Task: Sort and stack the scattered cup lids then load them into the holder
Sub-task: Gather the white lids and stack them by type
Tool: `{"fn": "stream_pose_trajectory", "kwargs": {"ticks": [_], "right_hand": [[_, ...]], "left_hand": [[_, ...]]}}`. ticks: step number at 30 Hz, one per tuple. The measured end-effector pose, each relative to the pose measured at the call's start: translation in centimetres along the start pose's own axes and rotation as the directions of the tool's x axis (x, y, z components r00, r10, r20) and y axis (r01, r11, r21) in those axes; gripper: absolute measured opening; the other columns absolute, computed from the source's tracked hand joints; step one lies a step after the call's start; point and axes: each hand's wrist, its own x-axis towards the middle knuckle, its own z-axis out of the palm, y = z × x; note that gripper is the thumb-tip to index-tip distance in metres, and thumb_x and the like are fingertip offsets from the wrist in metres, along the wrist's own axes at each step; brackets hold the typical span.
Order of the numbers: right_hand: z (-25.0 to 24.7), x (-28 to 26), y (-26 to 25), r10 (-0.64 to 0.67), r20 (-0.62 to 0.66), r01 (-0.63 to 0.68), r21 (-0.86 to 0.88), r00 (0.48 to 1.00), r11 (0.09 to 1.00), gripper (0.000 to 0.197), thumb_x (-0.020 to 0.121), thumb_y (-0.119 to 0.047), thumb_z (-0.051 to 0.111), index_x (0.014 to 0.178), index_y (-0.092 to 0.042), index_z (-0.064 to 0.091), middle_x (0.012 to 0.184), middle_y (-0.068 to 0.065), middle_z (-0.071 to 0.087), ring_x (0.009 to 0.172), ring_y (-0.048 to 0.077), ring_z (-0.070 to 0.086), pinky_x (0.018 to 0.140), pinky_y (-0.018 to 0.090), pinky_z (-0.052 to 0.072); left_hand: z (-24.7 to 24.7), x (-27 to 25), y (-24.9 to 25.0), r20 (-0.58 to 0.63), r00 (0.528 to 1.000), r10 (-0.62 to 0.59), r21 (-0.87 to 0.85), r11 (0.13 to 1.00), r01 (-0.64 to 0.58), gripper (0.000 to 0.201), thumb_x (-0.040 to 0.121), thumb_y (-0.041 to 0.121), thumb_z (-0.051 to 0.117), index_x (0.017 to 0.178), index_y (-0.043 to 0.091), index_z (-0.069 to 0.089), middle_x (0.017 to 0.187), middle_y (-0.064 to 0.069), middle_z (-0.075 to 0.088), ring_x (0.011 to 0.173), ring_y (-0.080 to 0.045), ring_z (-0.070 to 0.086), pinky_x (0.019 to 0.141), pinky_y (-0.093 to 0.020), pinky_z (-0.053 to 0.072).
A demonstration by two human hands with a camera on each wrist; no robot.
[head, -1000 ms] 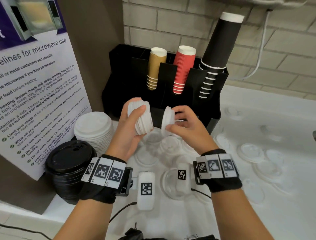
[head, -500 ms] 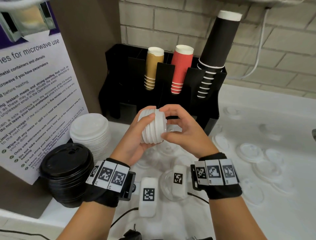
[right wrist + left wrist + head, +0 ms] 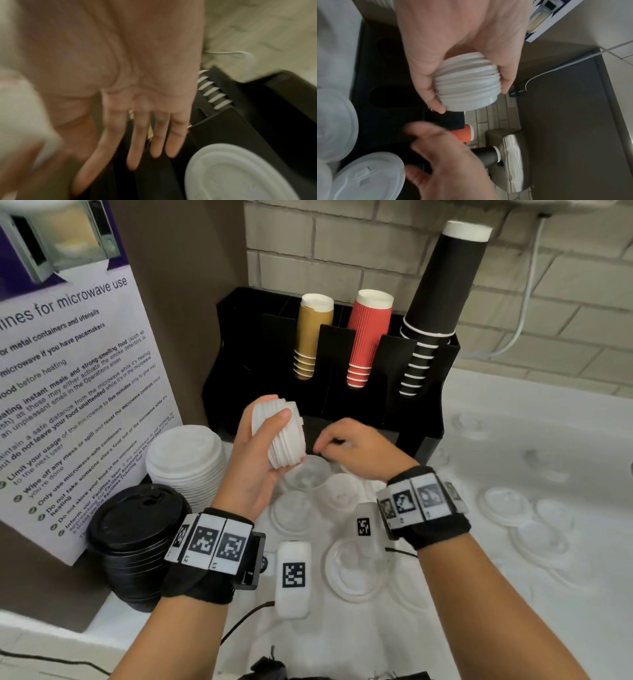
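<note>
Stacking step in hand; my left hand (image 3: 251,463) gripped the stack of small white lids (image 3: 282,434) sideways before the black holder (image 3: 424,419); my right hand (image 3: 356,448) hung empty, fingers straight, over loose lids (image 3: 306,474); next move, I judged: pick another matching small lid.

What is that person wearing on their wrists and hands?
Both hands are bare, with no gloves or sleeves. The left hand and right hand each have a black fabric wristband carrying a row of white tiles printed with black square codes. A small white block bearing a similar code sticks out under each wrist, and thin black cables trail from them.
</note>
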Motion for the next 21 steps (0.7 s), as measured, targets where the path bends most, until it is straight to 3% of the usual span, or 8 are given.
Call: {"fn": "stream_pose_trajectory", "kwargs": {"ticks": [2, 4, 7, 9, 12, 15, 18, 21], "right_hand": [[1.4, 1.0, 0.3, 0.149, 0.274, -0.024, -0.411, 0.95, 0.912, 0.024, 0.092, -0.022, 0.053, 0.109, -0.014, 0.069, 0.122, 0.0, 0.056, 0.119, 0.022, 0.044, 0.105, 0.04, 0.037], [3.0, 1.6, 0.1, 0.359, 0.359, -0.024, -0.678, 0.861, 0.734, 0.034, 0.093, -0.023, 0.047, 0.124, -0.015, 0.056, 0.131, 0.004, 0.047, 0.125, 0.026, 0.033, 0.105, 0.043, 0.031], [4.6, 1.9, -0.2, 0.476, 0.364, 0.016, -0.807, 0.8, 0.59, 0.034, 0.093, -0.019, 0.043, 0.126, -0.013, 0.05, 0.129, 0.008, 0.043, 0.125, 0.029, 0.03, 0.105, 0.046, 0.027], [4.8, 1.8, -0.1, 0.462, 0.384, 0.056, -0.813, 0.799, 0.579, 0.023, 0.094, -0.021, 0.044, 0.112, -0.012, 0.054, 0.121, 0.008, 0.046, 0.124, 0.028, 0.03, 0.104, 0.046, 0.026], [4.0, 1.3, 0.1, 0.397, 0.416, 0.066, -0.754, 0.818, 0.654, 0.033, 0.093, -0.032, 0.05, 0.112, -0.007, 0.059, 0.122, 0.006, 0.052, 0.126, 0.025, 0.03, 0.103, 0.047, 0.027], [2.4, 0.6, 0.0, 0.185, 0.355, 0.061, -0.582, 0.916, 0.811, 0.038, 0.087, -0.029, 0.064, 0.122, -0.015, 0.06, 0.121, 0.002, 0.056, 0.12, 0.021, 0.036, 0.096, 0.039, 0.034], [0.5, -0.5, 0.1, -0.026, 0.265, 0.084, -0.209, 0.964, 0.974, 0.026, 0.079, -0.008, 0.07, 0.102, -0.016, 0.064, 0.099, -0.002, 0.059, 0.099, 0.013, 0.054, 0.086, 0.026, 0.047], [-1.1, -1.9, -0.2, -0.133, 0.266, 0.071, 0.23, 0.955, 0.971, 0.026, 0.083, 0.008, 0.058, 0.093, -0.016, 0.059, 0.082, -0.004, 0.061, 0.078, 0.01, 0.056, 0.072, 0.017, 0.047]], "left_hand": [[-0.1, 0.1, 0.0, -0.016, 1.0, 0.009, -0.001, 1.0, -0.009, 0.035, 0.081, 0.032, 0.063, 0.116, 0.033, 0.057, 0.098, 0.013, 0.069, 0.095, -0.007, 0.065, 0.077, -0.036, 0.057], [-0.1, 0.2, -0.1, -0.02, 1.0, 0.008, 0.002, 1.0, -0.007, 0.03, 0.087, 0.028, 0.061, 0.117, 0.033, 0.057, 0.104, 0.01, 0.066, 0.098, -0.009, 0.064, 0.078, -0.036, 0.057], [-0.1, 0.2, -0.3, -0.006, 1.0, 0.006, -0.003, 1.0, -0.006, 0.036, 0.08, 0.032, 0.064, 0.116, 0.034, 0.058, 0.103, 0.01, 0.067, 0.098, -0.009, 0.064, 0.077, -0.035, 0.059], [-0.1, 0.2, -0.4, 0.004, 1.0, 0.008, -0.008, 1.0, -0.008, 0.041, 0.074, 0.035, 0.065, 0.114, 0.035, 0.059, 0.1, 0.013, 0.068, 0.097, -0.008, 0.065, 0.074, -0.034, 0.059], [-0.2, 0.3, -0.5, -0.005, 1.0, 0.015, -0.007, 1.0, -0.015, 0.035, 0.078, 0.033, 0.065, 0.113, 0.036, 0.059, 0.101, 0.013, 0.067, 0.098, -0.009, 0.064, 0.076, -0.036, 0.059], [-0.2, 0.5, -0.3, -0.023, 1.0, 0.022, 0.021, 1.0, -0.021, 0.027, 0.089, 0.025, 0.061, 0.114, 0.035, 0.058, 0.108, 0.008, 0.064, 0.1, -0.011, 0.063, 0.072, -0.034, 0.058], [-0.6, 0.6, -0.3, -0.024, 0.999, 0.029, 0.112, 0.993, -0.026, 0.029, 0.091, 0.023, 0.062, 0.117, 0.035, 0.056, 0.118, 0.001, 0.06, 0.103, -0.014, 0.06, 0.07, -0.03, 0.054], [-0.9, 0.5, -0.6, -0.012, 1.0, -0.025, 0.167, 0.986, 0.027, 0.026, 0.089, 0.024, 0.065, 0.11, 0.038, 0.059, 0.108, 0.006, 0.062, 0.097, -0.012, 0.06, 0.066, -0.027, 0.051]]}}
